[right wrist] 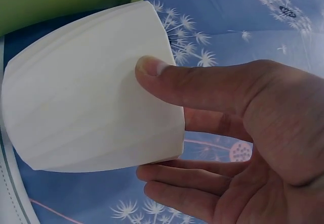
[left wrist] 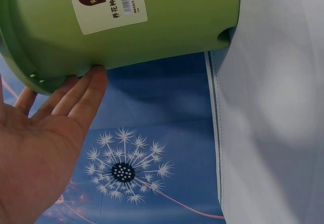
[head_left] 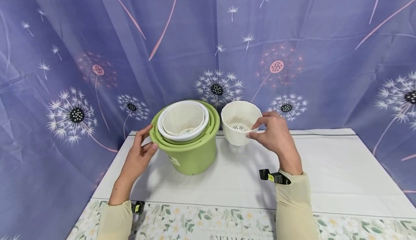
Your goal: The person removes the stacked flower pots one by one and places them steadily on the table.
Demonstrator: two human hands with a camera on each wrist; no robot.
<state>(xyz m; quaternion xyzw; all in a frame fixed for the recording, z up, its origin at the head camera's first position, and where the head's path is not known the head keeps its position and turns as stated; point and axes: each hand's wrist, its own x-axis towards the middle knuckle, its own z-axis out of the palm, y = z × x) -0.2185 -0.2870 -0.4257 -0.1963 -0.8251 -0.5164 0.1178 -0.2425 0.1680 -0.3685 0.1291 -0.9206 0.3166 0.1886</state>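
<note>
A big green flowerpot (head_left: 195, 157) stands on the white cloth, with another green rim nested inside it. Within that sit a thick white rim (head_left: 160, 126) and a cream pot (head_left: 182, 119) with a perforated bottom. My left hand (head_left: 138, 158) is at the green pot's left side, its fairly straight fingers (left wrist: 88, 95) touching the wall just below the rim. To the right, my right hand (head_left: 274, 133) pinches a faceted white flowerpot (right wrist: 91, 92) at its rim, thumb outside and a finger inside. Drain holes (head_left: 239, 127) show in this pot's bottom.
A blue-purple curtain (head_left: 182, 70) with dandelion prints hangs right behind the pots and along both sides. The white tablecloth (head_left: 341, 175) covers the table, with a floral-printed strip (head_left: 195, 222) along its near edge. A printed label (left wrist: 109, 6) is stuck on the green pot.
</note>
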